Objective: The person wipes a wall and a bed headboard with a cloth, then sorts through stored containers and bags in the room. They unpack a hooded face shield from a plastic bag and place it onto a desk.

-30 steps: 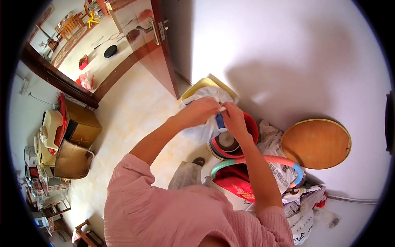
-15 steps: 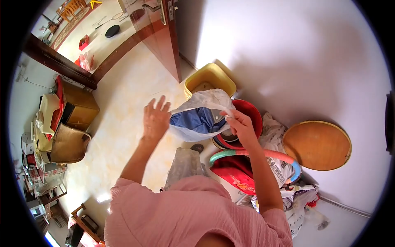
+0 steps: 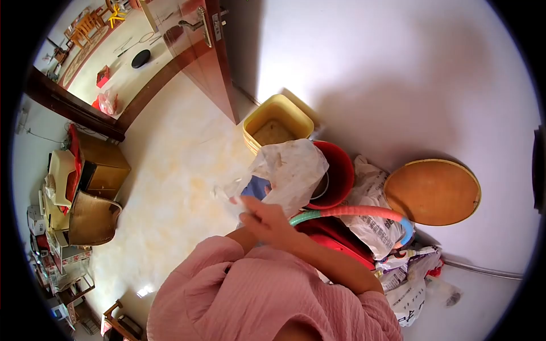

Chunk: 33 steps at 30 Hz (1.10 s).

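A translucent white plastic bag [image 3: 293, 170] hangs in front of my body, its side crumpled, its mouth turned to the left and toward me. Inside it a patch of blue cloth [image 3: 257, 187] shows. My right hand [image 3: 266, 219] reaches across my chest, its curled fingers closed on the near edge of the bag's mouth. My left forearm [image 3: 244, 238] passes beneath the right one. The left hand is mostly hidden behind the bag and my right hand, so its fingers cannot be made out.
Beyond the bag stand a yellow square bin [image 3: 278, 122] and a red bucket [image 3: 338, 170]. A colourful hoop [image 3: 369, 211], a printed white sack [image 3: 367, 227] and a round woven tray [image 3: 432, 193] are at the right. A brown door [image 3: 205, 74] stands ajar; a woven basket [image 3: 94, 219] is at the left.
My right hand has moved left and toward me with the bag's edge. My left hand has dropped out of clear sight. The bag's mouth has narrowed and covers more of the blue cloth.
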Available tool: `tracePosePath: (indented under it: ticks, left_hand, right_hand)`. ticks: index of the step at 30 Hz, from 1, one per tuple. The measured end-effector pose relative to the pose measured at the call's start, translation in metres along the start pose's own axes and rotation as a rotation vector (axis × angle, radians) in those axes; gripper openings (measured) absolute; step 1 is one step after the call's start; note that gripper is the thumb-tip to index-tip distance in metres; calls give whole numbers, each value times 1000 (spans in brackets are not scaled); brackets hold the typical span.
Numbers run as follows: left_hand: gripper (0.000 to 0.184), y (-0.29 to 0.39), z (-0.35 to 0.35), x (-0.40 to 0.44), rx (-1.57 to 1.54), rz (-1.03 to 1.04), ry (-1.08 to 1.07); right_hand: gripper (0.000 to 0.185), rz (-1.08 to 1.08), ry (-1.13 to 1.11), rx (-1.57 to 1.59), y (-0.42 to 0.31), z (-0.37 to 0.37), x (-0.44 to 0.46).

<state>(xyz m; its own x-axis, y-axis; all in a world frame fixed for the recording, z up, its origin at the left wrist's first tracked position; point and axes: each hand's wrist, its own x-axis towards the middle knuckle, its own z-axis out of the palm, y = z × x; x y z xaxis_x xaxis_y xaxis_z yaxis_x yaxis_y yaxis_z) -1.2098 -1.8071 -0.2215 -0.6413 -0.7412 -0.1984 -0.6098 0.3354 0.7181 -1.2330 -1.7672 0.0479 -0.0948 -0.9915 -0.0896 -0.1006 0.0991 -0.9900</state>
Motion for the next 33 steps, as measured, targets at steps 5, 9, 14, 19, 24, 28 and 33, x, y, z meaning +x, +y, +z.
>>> tracePosePath:
  ticks: [5, 9, 14, 19, 24, 28, 33]
  left_hand:
    - [48, -7, -18, 16, -132, 99, 122]
    - [47, -8, -58, 19, -243, 230, 260]
    - [47, 16, -149, -20, -134, 394, 305]
    - [61, 55, -229, -84, -260, 290, 202]
    - [62, 53, -266, -140, -450, 120, 166]
    - [60, 41, -279, -170, -465, 143, 171]
    - [55, 60, -306, -187, -612, 237, 269]
  right_hand:
    - [39, 20, -111, 3, -9, 11, -21]
    - [33, -48, -79, -8, -26, 1, -37]
    - [23, -170, 204, -174, -35, -50, -19]
    - [16, 149, 565, 296, 9, -115, 4]
    - [19, 144, 531, 373, 49, -95, -41]
    - [17, 131, 582, 602, 49, -108, -64]
    - [13, 437, 578, 834, 145, -105, -78]
